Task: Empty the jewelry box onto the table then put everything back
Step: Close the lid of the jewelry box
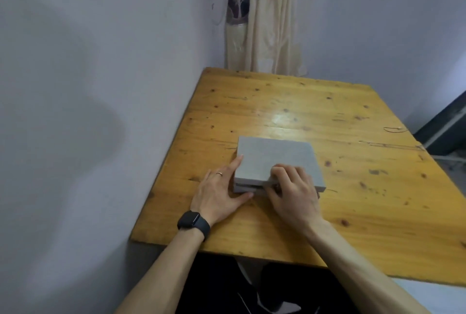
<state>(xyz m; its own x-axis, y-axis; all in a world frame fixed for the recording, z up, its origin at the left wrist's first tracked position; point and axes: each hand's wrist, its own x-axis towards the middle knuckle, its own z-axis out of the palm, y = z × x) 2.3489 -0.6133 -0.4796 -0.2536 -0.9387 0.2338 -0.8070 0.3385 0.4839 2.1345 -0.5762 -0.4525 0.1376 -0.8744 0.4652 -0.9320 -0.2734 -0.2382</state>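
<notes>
Head: left hand [219,193] flat beside box [274,156]

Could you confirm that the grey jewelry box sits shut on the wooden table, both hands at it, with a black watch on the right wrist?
Not quite: the head view shows the black watch on the left wrist, not the right. The rest holds: the grey jewelry box sits shut on the wooden table, with the left hand and right hand at it.

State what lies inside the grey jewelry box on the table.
Nothing inside shows: the jewelry box is closed, so its contents are covered. Only the right hand gripping its near edge and the left hand against its side show.
</notes>
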